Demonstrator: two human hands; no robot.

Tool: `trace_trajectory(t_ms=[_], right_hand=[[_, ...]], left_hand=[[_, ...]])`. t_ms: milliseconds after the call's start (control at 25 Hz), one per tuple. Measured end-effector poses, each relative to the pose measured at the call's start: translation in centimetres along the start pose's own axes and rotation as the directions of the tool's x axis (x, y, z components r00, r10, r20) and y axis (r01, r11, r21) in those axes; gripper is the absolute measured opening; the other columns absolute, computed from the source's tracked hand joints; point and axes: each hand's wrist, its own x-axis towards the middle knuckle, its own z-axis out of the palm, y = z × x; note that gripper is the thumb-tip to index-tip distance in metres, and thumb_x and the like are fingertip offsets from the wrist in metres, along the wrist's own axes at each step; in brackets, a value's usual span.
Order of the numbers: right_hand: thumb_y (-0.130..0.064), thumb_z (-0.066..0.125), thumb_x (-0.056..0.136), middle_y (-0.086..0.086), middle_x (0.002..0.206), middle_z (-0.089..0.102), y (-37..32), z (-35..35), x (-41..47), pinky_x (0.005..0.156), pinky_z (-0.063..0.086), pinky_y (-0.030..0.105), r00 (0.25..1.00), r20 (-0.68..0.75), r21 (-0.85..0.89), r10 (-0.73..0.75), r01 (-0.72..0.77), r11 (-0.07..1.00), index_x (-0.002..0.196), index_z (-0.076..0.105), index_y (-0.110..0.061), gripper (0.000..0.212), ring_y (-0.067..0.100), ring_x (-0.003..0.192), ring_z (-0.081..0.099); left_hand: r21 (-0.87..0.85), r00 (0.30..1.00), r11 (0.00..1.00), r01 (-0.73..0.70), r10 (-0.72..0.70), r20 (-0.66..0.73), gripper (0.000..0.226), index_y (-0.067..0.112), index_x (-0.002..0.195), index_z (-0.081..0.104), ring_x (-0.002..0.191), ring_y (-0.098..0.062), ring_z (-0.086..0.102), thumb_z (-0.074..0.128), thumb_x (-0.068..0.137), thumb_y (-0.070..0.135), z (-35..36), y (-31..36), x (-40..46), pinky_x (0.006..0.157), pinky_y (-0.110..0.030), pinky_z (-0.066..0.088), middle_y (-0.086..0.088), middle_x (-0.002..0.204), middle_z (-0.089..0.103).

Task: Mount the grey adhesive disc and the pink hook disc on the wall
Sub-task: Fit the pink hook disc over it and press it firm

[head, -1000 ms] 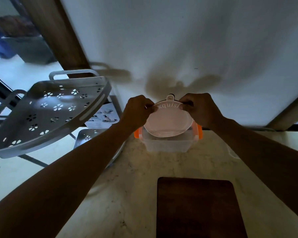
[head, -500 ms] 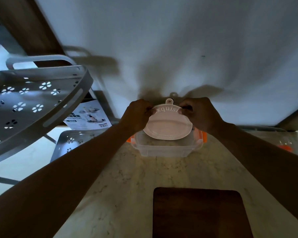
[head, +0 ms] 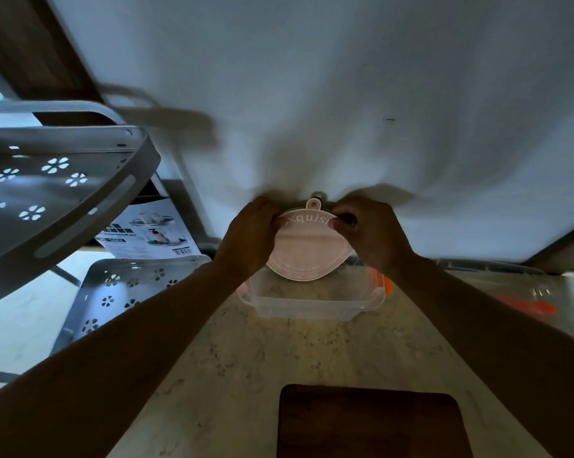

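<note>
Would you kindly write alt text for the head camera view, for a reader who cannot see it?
Two bare hands, left hand and right hand, hold a pink disc by its upper edges close to a white wall, above a clear plastic box on a marble counter. A grey perforated shelf stands at left; a dark board lies nearest the camera.

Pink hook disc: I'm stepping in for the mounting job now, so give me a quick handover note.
Left hand and right hand each pinch an upper edge of the pink hook disc, held up near the white wall, above the clear container on the counter.
Done: disc picked up and brought to the wall.
Left: whether it is stuck yet cannot be told; the grey adhesive disc is not clearly visible.
</note>
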Motion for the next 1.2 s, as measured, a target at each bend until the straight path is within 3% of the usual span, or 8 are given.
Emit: trace_trajectory(t_ms=[160,320,440,560,760,920,1040,1200], right_hand=[[-0.024,0.070,0.087,0.003,0.092,0.068,0.3,0.1,-0.5,0.076,0.052,0.040,0.999,0.007,-0.006,-0.035,0.035,0.999,0.101,0.071,-0.014,0.017,0.018,0.080,0.063],[-0.022,0.073,0.083,0.006,0.095,0.061,0.7,0.4,-1.1,0.075,0.049,0.036,1.000,0.016,-0.084,0.004,-0.003,0.996,0.103,0.067,-0.010,0.024,0.022,0.084,0.059],[-0.019,0.075,0.080,0.009,0.092,0.060,0.3,1.1,-1.2,0.074,0.048,0.037,0.998,-0.040,-0.079,0.040,-0.043,0.996,0.095,0.068,-0.006,0.021,0.025,0.084,0.057],[-0.017,0.076,0.079,0.009,0.091,0.061,0.2,1.6,-1.3,0.073,0.048,0.037,0.992,-0.101,-0.038,0.076,-0.080,0.996,0.092,0.068,-0.005,0.019,0.025,0.083,0.057],[-0.020,0.073,0.082,0.013,0.094,0.060,0.5,2.1,-1.4,0.078,0.043,0.035,0.992,-0.107,-0.121,0.069,-0.082,0.989,0.092,0.066,-0.003,0.020,0.029,0.091,0.055],[-0.022,0.073,0.083,0.016,0.101,0.062,0.2,2.1,-1.5,0.084,0.045,0.041,0.994,-0.094,-0.175,0.058,-0.074,0.982,0.097,0.066,-0.004,0.024,0.034,0.099,0.056],[-0.023,0.074,0.084,0.016,0.110,0.062,0.0,1.6,-1.6,0.087,0.047,0.048,0.994,-0.074,-0.167,0.076,-0.088,0.982,0.103,0.067,-0.006,0.027,0.036,0.106,0.057],[-0.025,0.073,0.086,0.015,0.111,0.065,-0.6,0.7,-2.0,0.086,0.045,0.043,0.997,-0.067,-0.187,0.037,-0.049,0.981,0.107,0.067,-0.006,0.029,0.036,0.104,0.059]], left_hand=[[-0.017,0.999,1.000,0.002,-0.002,-0.045,0.017,0.003,0.106,0.064,0.101,-0.031,0.057,0.054,0.098,0.015,1.0,-0.5,-0.6,0.089,-0.043,0.049,-0.017,0.109,0.062],[-0.040,0.997,0.998,-0.038,0.035,-0.064,0.023,0.007,0.119,0.059,0.115,-0.029,0.052,0.053,0.099,0.016,1.1,-0.6,-0.6,0.100,-0.039,0.046,-0.016,0.124,0.059],[-0.046,0.992,0.996,-0.071,0.066,-0.112,0.020,0.007,0.113,0.060,0.108,-0.027,0.055,0.059,0.095,0.013,1.4,-0.7,-0.7,0.095,-0.031,0.046,-0.015,0.117,0.061],[-0.054,0.991,0.997,-0.060,0.052,-0.127,0.021,0.006,0.110,0.058,0.106,-0.028,0.055,0.061,0.092,0.015,1.7,-1.0,-0.8,0.091,-0.036,0.050,-0.015,0.114,0.060],[-0.007,0.997,0.998,-0.060,0.059,-0.044,0.044,0.010,0.114,0.059,0.108,-0.022,0.048,0.071,0.076,0.027,1.5,-0.5,-0.6,0.089,-0.028,0.044,-0.011,0.120,0.053],[0.106,0.998,0.993,-0.060,0.063,-0.025,0.042,0.005,0.118,0.059,0.111,-0.033,0.050,0.073,0.079,0.012,1.7,-0.7,-0.4,0.093,-0.039,0.049,-0.018,0.125,0.052],[0.086,0.998,0.995,-0.049,0.051,-0.023,0.038,0.003,0.116,0.060,0.113,-0.035,0.049,0.073,0.081,0.008,1.5,-0.8,-0.4,0.093,-0.043,0.048,-0.020,0.125,0.054],[0.072,0.999,0.997,-0.038,0.040,-0.026,0.029,0.001,0.112,0.060,0.111,-0.037,0.051,0.070,0.086,0.010,1.1,-0.3,-0.6,0.092,-0.045,0.047,-0.021,0.121,0.058]])
